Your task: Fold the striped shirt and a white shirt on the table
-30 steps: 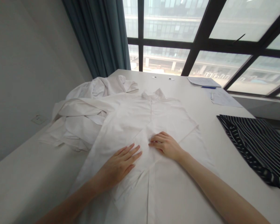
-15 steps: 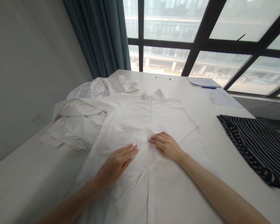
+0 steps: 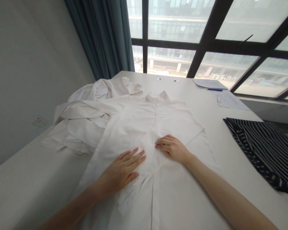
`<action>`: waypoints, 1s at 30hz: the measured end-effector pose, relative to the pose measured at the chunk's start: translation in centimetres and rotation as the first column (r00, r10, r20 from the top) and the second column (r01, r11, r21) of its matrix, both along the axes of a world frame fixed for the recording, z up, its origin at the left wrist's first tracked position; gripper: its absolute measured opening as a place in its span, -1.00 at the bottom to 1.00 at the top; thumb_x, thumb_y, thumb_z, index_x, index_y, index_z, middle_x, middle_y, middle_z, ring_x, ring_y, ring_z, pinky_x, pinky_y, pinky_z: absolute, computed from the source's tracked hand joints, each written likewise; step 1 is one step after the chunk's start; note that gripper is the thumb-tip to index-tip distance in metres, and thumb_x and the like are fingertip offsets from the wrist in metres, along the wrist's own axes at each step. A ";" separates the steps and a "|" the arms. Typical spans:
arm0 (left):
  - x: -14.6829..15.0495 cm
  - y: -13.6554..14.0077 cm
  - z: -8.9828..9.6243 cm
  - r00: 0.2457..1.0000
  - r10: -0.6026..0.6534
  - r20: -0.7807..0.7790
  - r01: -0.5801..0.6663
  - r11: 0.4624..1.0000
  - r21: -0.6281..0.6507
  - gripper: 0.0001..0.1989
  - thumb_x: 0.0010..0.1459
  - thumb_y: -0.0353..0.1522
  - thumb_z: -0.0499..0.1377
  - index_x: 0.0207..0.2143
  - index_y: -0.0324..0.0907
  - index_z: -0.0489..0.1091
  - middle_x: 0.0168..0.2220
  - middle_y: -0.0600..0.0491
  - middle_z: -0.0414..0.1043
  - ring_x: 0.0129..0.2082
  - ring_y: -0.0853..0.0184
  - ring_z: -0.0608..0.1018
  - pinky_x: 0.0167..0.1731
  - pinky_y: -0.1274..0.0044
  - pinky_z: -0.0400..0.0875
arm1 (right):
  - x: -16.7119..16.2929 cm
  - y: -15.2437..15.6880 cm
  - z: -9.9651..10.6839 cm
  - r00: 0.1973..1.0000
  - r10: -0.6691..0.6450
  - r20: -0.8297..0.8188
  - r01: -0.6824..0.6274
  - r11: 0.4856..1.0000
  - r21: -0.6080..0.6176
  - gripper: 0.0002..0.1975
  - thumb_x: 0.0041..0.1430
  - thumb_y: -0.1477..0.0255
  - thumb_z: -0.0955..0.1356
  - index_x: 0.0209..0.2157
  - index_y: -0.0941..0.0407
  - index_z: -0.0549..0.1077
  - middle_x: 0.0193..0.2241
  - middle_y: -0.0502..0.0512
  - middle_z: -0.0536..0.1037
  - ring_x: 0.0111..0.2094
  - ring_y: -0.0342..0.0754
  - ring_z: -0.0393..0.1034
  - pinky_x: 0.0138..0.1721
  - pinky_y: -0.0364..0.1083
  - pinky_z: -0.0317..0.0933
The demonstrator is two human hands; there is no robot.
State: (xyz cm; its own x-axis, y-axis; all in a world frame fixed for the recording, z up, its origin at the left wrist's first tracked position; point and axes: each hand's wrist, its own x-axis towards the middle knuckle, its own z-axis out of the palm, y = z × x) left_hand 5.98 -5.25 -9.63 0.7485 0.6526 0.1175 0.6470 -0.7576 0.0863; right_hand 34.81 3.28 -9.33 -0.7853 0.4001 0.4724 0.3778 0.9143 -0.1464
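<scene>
A white button-front shirt [image 3: 141,118] lies spread on the table, its stand-up collar [image 3: 158,96] pointing away from me. One sleeve is folded across the front, with creases low on the left side. My left hand [image 3: 126,166] rests palm down on the shirt left of the placket, fingers spread and holding nothing. To the right of it, my right hand [image 3: 172,148] touches the cloth near the middle, fingers together and curled at the tips on the shirt fabric. The undersides of those fingertips are hidden.
Crumpled white garments [image 3: 79,134] are heaped to the left. A black-and-white striped cloth [image 3: 261,150] lies at the right edge. Papers [image 3: 210,83] and a blue pen [image 3: 215,89] sit at the far right, and two small white pieces [image 3: 159,79] near the window.
My left hand has spread its fingers and slid slightly to the right over the cloth. My right hand has shifted a little to the right, still touching the shirt.
</scene>
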 end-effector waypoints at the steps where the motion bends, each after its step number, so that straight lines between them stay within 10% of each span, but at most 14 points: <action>1: -0.1 0.0 0.0 1.000 -0.003 -0.008 0.003 1.000 -0.009 -0.40 0.32 -0.35 0.04 0.36 -0.08 -0.05 0.35 0.08 0.04 0.36 0.24 0.05 0.25 0.37 0.06 | 0.1 0.1 0.0 1.000 -0.023 -0.001 0.023 1.000 0.002 -0.76 0.30 0.54 0.25 -0.18 0.13 0.55 -0.20 0.13 0.61 -0.17 -0.06 0.45 -0.09 -0.04 0.29; 10: -0.2 0.0 0.3 0.998 -0.035 -0.047 0.033 0.998 -0.046 -0.37 0.34 -0.30 0.01 0.38 -0.07 -0.15 0.37 0.11 -0.02 0.37 0.25 -0.01 0.28 0.38 -0.10 | 0.6 0.3 -0.1 0.983 -0.182 0.006 0.182 0.983 -0.018 -0.72 0.20 0.62 0.25 -0.22 0.11 0.56 -0.23 0.14 0.60 -0.18 -0.01 0.45 -0.12 0.00 0.30; 18: -0.2 -0.1 0.6 0.997 -0.063 -0.052 0.061 0.997 -0.042 -0.38 0.34 -0.23 0.02 0.37 -0.07 -0.12 0.38 0.11 -0.03 0.38 0.24 -0.03 0.30 0.36 -0.15 | -0.6 -0.3 -0.1 0.980 -0.180 0.090 0.194 0.961 -0.196 -0.59 0.32 0.49 0.19 0.16 0.07 0.35 0.15 0.15 0.42 0.19 -0.02 0.24 0.17 0.10 0.13; 30: -0.4 -0.4 0.9 0.995 -0.086 -0.058 0.083 0.996 -0.045 -0.39 0.34 -0.23 0.03 0.36 -0.01 -0.09 0.38 0.09 -0.04 0.37 0.24 0.00 0.31 0.34 -0.15 | 2.6 2.4 -1.4 0.755 -0.542 0.368 0.630 0.756 -0.179 -0.47 0.41 0.25 0.05 0.34 0.02 0.04 0.35 0.05 0.06 0.36 0.04 -0.12 0.28 0.19 -0.09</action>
State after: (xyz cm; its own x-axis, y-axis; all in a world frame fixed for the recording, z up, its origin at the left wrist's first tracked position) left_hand 5.59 -5.64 -8.76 0.8060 0.5902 0.0445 0.5857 -0.8062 0.0829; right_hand 37.38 5.64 -10.72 -0.4271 0.9015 0.0703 0.8876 0.4328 -0.1578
